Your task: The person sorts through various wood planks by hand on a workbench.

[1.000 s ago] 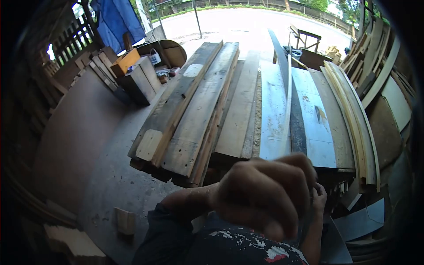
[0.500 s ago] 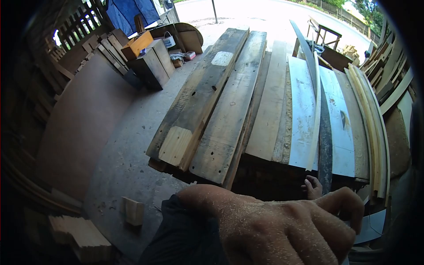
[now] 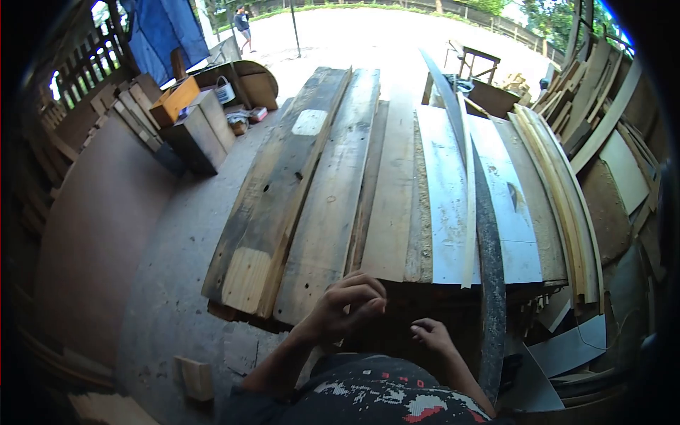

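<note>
My left hand point(image 3: 348, 306) is raised near the front end of a dark weathered plank point(image 3: 329, 191), its fingers loosely bent and the thumb apart. No object shows in it. My right hand point(image 3: 433, 335) hangs in front of the bench's shadowed front edge, fingers slightly apart and holding nothing visible. Left of the weathered plank lies another thick plank point(image 3: 273, 191) with pale patches and dark holes. A plain board point(image 3: 389, 205) and a whitish-blue panel point(image 3: 448, 205) lie further right, with a thin pale strip point(image 3: 469, 205) and a long dark bar point(image 3: 489, 269) across them.
Long curved timber strips point(image 3: 559, 205) line the right side, beside a stack of leaning boards point(image 3: 588, 106). At left stand a large brown sheet point(image 3: 106, 241) and an orange box point(image 3: 176, 99). A wood block point(image 3: 194, 377) rests on the floor. A person point(image 3: 243, 28) stands far off outside.
My left hand, large and close to the camera before, has dropped away toward the planks. The view has shifted, so the boards sit further left. A distant person now shows.
</note>
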Tool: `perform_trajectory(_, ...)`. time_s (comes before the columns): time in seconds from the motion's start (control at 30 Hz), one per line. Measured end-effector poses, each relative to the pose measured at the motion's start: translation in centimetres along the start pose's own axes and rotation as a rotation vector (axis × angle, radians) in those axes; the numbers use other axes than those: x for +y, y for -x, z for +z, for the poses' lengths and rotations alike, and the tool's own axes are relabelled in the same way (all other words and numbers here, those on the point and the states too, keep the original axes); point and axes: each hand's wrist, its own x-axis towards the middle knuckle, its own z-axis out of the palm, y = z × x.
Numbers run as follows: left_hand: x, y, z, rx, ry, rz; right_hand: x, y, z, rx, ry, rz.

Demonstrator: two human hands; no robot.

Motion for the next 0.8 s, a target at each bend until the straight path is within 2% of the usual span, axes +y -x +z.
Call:
perform_trajectory(0.03, -0.5, 0.9, 0.4, 0.002, 0.022, -0.117, -1.4, 0.5, 0.6, -0.045, 0.029, 0.032)
perform_trajectory(0.13, -1.3, 2.2, 1.7, 0.111, -0.149, -0.132, -3.1, 0.4, 2.1, -0.135, 0.078, 0.064)
perform_trajectory(0.27, -1.8, 4.3, -0.2, 0.042, -0.622, -0.285, -5.9, 0.3, 3.0, -0.196, 0.111, 0.097)
perform_trajectory(0.4, -1.2, 7.1, -2.4, -0.077, -0.770, -0.396, -5.9, -0.8, 3.5, -0.234, 0.030, -0.009)
perform_trajectory(0.53, -1.1, 10.3, -4.2, -0.162, -0.882, -0.483, -9.3, -1.0, 3.6, -0.240, 0.162, 0.191)
perform_trajectory(0.6, -1.4, 11.7, -4.4, -0.190, -0.928, -0.559, -8.8, -1.4, 4.7, -0.277, 0.095, 0.080)
perform_trajectory(0.67, -2.6, 13.1, -4.4, -0.165, -0.970, -0.591, -12.1, 0.2, 6.7, -0.344, -0.010, -0.097)
perform_trajectory(0.77, -4.0, 13.6, -4.5, -0.112, -0.996, -0.517, -15.1, 0.3, 8.6, -0.551, 0.163, -0.217)
perform_trajectory(0.8, -4.2, 13.7, -4.4, -0.108, -1.013, -0.464, -15.5, 0.4, 9.4, -0.548, 0.157, -0.227)
